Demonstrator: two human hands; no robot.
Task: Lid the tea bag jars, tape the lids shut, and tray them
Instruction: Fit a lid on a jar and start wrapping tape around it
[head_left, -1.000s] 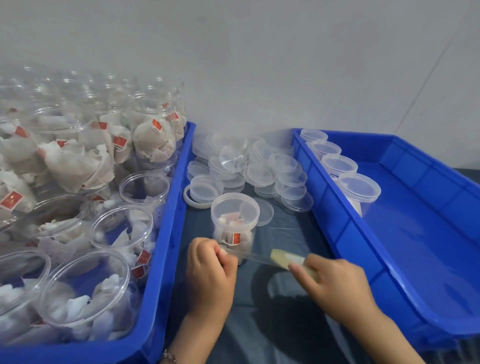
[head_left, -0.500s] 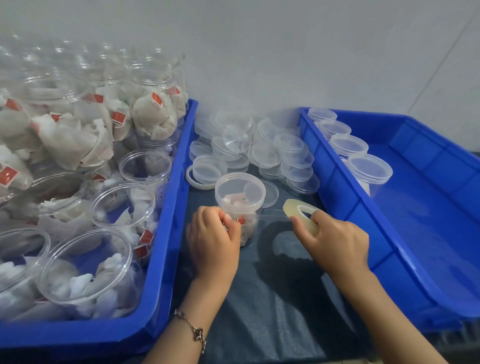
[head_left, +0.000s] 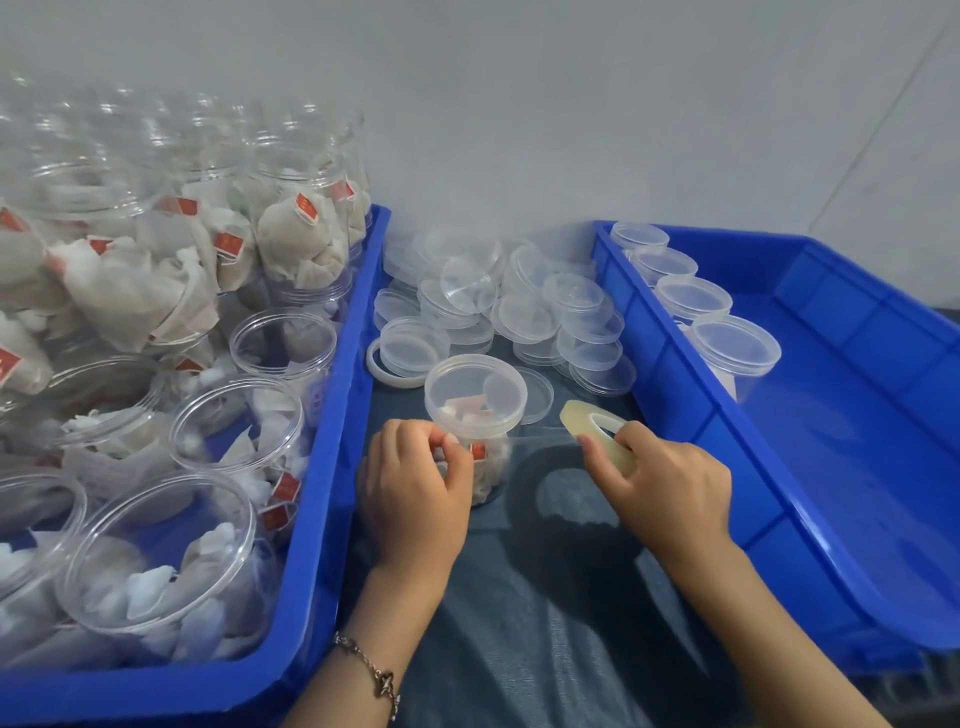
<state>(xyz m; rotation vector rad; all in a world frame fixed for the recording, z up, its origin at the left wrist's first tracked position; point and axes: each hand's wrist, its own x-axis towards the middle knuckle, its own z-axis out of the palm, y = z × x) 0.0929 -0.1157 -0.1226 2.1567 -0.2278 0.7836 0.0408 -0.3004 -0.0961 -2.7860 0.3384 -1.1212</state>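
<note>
Tape roll (head_left: 597, 435) now raised, tilted.

A lidded clear jar (head_left: 475, 415) stood upright on the dark table (head_left: 545, 623) between two blue trays, tea bags with red tags showing through its wall. A strip of clear tape (head_left: 540, 440) ran taut from just under its lid to a pale, yellowish tape roll (head_left: 597, 434) tilted beside it on the right. Behind the jar, loose clear lids (head_left: 519, 306) lay heaped on the table. The left tray (head_left: 332, 415) was packed with open jars (head_left: 156, 551) of tea bags, some stacked higher at the back. In the right tray (head_left: 857, 467), four lidded jars (head_left: 735, 348) stood in a row along its left wall.
</note>
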